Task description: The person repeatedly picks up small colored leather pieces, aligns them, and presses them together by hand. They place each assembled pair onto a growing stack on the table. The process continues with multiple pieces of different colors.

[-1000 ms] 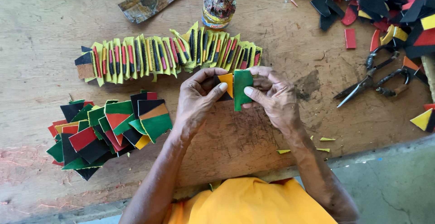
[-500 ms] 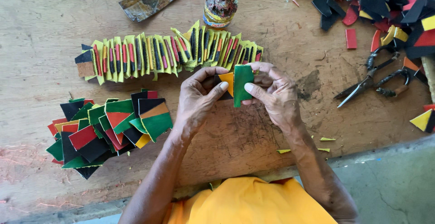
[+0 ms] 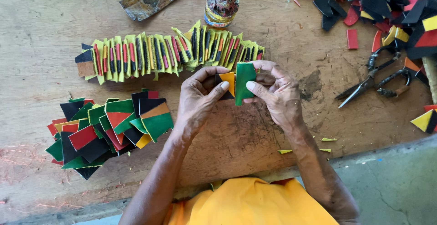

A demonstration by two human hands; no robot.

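We pinch a small green-and-orange patch between both hands above the wooden board.

Our left hand and right hand close thumbs and fingertips on it; behind the patch lies the folded row and glue pot, a cut pile to its left, scissors to its right.
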